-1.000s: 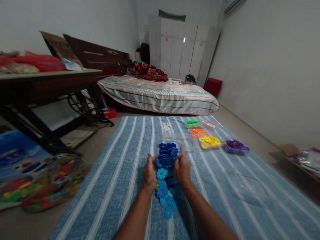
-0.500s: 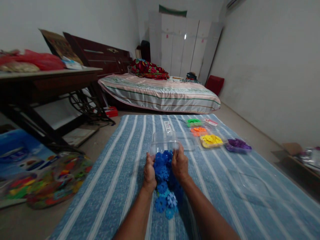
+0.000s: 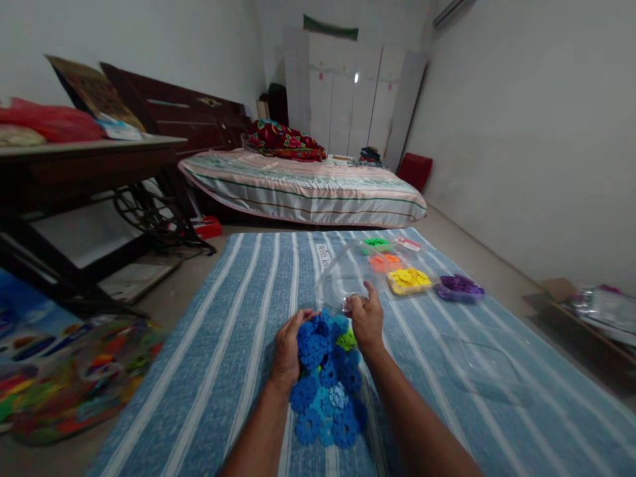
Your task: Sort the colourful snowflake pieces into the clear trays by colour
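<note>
A heap of blue flower-shaped plastic discs lies on the striped cloth, with a lime-green disc among them. My left hand rests cupped along the heap's left side, fingers stretched over its upper edge and gripping nothing. Beyond the heap, a clear plastic container is tipped up and tilted to the right. My right hand pinches its near edge, index finger raised. No discs show inside the container, though its see-through walls are hard to make out.
To the right stand clear boxes of yellow discs, orange discs, green discs and purple discs. A clear lid-like tray lies nearer on the striped cloth. A bed stands behind.
The blue discs have spilled from the container into a wider heap. My right hand has lifted the container away and tilted it; my left hand has let go and stays beside the heap.
</note>
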The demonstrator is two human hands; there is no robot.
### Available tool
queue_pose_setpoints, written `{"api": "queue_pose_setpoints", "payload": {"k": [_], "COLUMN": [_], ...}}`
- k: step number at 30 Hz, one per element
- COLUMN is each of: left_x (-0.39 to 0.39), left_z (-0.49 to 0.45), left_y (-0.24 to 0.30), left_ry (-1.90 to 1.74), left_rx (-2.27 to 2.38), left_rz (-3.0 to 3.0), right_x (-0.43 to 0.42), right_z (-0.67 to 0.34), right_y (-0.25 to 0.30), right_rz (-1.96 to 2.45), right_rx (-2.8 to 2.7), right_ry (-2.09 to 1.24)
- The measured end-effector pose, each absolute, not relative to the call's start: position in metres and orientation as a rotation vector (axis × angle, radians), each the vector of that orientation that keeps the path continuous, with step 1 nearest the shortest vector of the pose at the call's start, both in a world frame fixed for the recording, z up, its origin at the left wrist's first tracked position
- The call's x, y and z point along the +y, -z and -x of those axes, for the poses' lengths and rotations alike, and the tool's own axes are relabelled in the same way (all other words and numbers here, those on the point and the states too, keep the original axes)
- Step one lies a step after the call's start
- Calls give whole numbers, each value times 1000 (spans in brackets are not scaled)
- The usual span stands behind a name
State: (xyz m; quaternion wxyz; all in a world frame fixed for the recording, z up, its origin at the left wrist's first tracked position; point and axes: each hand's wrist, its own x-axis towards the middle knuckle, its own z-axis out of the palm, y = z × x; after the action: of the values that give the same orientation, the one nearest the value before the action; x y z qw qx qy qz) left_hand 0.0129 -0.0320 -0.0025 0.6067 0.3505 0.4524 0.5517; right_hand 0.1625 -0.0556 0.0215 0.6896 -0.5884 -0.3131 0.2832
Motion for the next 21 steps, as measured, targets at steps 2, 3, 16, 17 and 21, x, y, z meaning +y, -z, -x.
{"api": "queue_pose_setpoints", "payload": {"k": [2,3,16,17,21], "left_x": [-31,-31,-26,-26,-24], "left_z": [-11,-10,-7,-6,-4], "left_y": [1,1,-2,-2,-2], "left_ry": [-1239,-1216,-1153,-1155,-1158], "left_rx": [1048,1048,1079,1082,1115], "left_rz": [-821,-816,-791,-793,-805], "right_x": [-64,-71,-153,-154,-171], "right_z": [-177,-185,-254,-252,-238], "right_y": [-22,-20,5,3,-16], "right_rz": [1219,1181,1125,1125,1194], "right_rx": [-505,-428,-77,-65,-128], "right_ry": [-771,-815,-910,-910,-1010]}}
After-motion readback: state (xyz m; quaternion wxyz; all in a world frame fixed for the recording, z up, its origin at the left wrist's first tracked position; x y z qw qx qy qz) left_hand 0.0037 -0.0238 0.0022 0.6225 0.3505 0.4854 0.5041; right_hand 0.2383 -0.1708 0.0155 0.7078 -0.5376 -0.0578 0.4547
